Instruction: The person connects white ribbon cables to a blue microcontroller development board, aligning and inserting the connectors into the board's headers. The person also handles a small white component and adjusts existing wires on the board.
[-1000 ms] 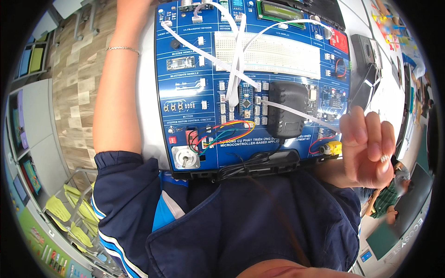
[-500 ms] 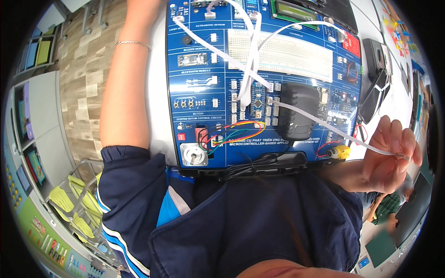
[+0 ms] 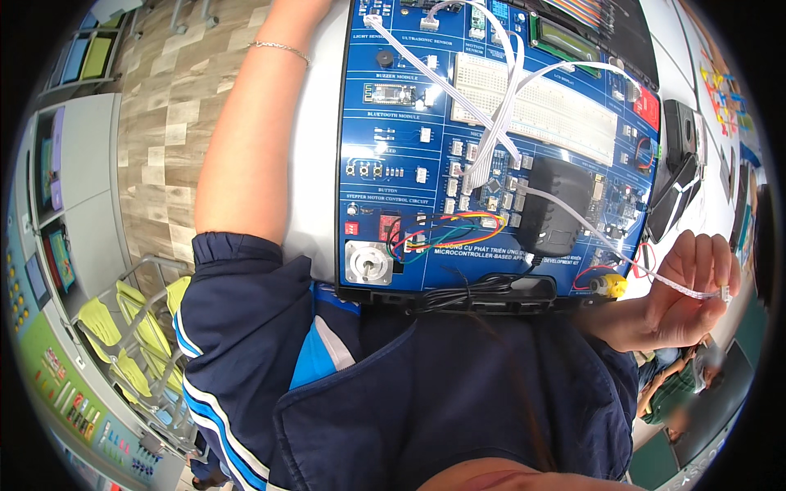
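At the right, beyond the board's near corner, my right hand is closed in a pinch on the connector of a white ribbon cable. This cable runs back to the small sockets in the middle of a blue electronics training board. Several other white ribbon cables cross over the board between modules and sockets. My left arm stretches forward along the board's left side; only the wrist end of my left hand shows at the top edge, its fingers cut off.
On the board lie a white breadboard, a black power adapter, coloured jumper wires, a stepper motor and a yellow gear motor. A black cord bundle rests on the near edge. Green chairs stand left.
The view has shifted, so the board and left arm sit further right. In my right hand the connector now shows more plainly, upright at the fingertips.
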Available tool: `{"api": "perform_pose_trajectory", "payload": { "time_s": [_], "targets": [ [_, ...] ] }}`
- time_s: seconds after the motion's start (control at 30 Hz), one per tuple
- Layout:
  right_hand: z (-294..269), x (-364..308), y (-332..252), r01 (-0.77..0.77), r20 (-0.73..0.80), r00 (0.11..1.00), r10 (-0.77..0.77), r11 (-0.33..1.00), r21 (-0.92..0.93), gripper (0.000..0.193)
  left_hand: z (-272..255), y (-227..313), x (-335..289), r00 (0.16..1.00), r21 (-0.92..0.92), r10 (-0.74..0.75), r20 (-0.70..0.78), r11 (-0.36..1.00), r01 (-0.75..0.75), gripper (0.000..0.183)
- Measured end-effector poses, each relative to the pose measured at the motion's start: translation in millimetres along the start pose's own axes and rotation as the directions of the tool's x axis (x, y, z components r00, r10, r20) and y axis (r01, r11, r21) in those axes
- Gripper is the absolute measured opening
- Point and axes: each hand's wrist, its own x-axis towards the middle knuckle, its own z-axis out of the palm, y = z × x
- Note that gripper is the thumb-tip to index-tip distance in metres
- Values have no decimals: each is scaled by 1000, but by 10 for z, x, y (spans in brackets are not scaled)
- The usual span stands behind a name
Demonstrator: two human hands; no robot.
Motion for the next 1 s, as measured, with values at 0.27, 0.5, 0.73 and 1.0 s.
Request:
{"api": "perform_pose_trajectory", "payload": {
  "time_s": [0.27, 0.5, 0.73, 1.0],
  "targets": [
    [100, -53, -11, 36, -12, 999, -37, 994, -99, 29, -17, -26, 43, 999, 18, 40, 0, 999, -40, 30],
    [227, 64, -164, 260, 492, 870, 34, 816, -516, 28, -73, 71, -27, 1000, 47, 21, -9, 999, -20, 31],
    [29, 341, -294, 155, 695, 663, 279, 857, -492, 37, -85, 38, 11, 996, 83, 89, 14, 993, -90, 33],
    [44, 436, -112, 87, 756, 579, 304, 900, -428, 24, -86, 26, 9, 995, 71, 98, 24, 993, -99, 33]
  ]
}}
